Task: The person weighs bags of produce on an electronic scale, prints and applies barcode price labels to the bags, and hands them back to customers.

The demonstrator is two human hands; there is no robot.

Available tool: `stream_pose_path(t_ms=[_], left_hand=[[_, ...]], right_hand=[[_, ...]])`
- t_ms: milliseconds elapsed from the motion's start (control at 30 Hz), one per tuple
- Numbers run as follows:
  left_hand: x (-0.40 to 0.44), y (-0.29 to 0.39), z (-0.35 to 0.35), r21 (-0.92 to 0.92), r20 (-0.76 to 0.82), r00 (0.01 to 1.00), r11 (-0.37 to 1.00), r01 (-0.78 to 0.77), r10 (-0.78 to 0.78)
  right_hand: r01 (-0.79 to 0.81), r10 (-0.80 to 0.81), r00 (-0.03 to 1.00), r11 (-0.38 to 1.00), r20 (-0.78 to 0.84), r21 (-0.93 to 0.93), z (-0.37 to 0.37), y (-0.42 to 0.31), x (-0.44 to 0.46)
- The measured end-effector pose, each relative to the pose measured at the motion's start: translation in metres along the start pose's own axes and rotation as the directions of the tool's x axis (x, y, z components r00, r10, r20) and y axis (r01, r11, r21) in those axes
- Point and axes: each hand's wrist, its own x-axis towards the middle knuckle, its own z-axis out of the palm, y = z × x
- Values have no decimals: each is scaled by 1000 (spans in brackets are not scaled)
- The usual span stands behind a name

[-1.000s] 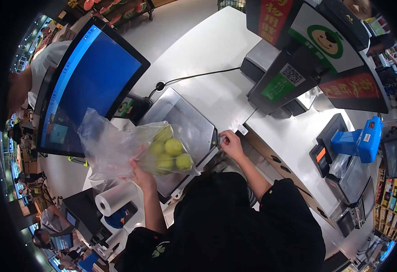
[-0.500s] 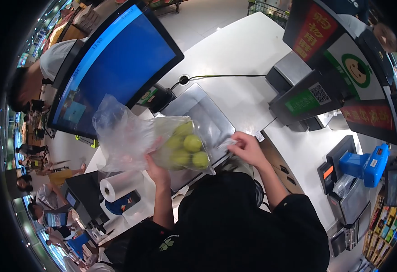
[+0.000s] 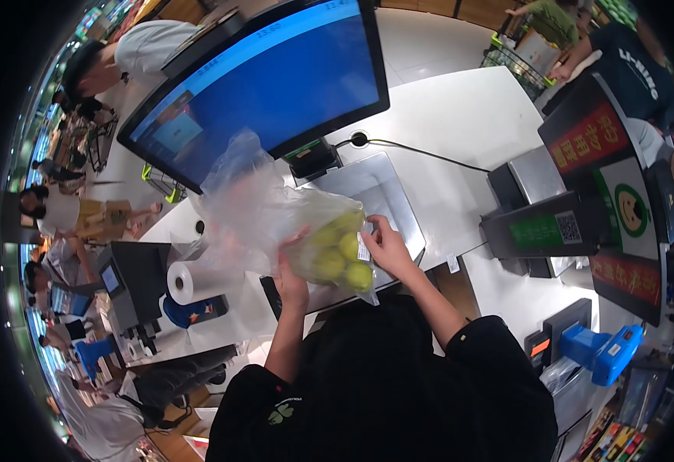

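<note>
Since the earlier frame, the right hand (image 3: 387, 245) moves from the edge of the scale (image 3: 384, 183) to the clear bag (image 3: 289, 204), bringing a white label (image 3: 363, 246). Its fingers bend around the label; whether they pinch it, I cannot tell. Half curled, the left hand (image 3: 291, 288) grips the bag over the scale. Labelling seems in hand; the next move calls for smoothing it flat. Round, yellow-green fruit (image 3: 331, 260) bulges through thin, crinkled plastic.

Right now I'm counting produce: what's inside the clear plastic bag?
The clear plastic bag holds several round yellow-green fruits. Some cover others, and the white label at the right hand hides a patch, so their total is unclear.
</note>
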Motion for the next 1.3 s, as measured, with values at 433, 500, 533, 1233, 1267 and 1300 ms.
stream_pose_path(t_ms=[433, 500, 533, 1233, 1267, 1300], left_hand=[[11, 28, -2, 545, -71, 995, 838, -18, 68], [26, 37, -5, 792, 222, 962, 547, -273, 158], [33, 45, -4, 831, 256, 961, 484, -275, 105], [-64, -58, -2, 700, -222, 975, 698, 153, 9], [-63, -80, -5, 628, -231, 973, 767, 132, 22], [-60, -86, -4, 589, -231, 973, 800, 117, 28]], right_hand=[[496, -516, 648, 844, 560, 204, -9, -110, 88], [448, -463, 431, 855, 774, 263, 6, -148, 84], [497, -242, 406, 867, 881, 9, 16, -160, 74], [785, -340, 328, 617, 881, -54, 61, -101, 22], [807, -341, 324, 587, 882, -70, 50, -112, 20], [817, -342, 328, 571, 881, -82, 44, -103, 23]])
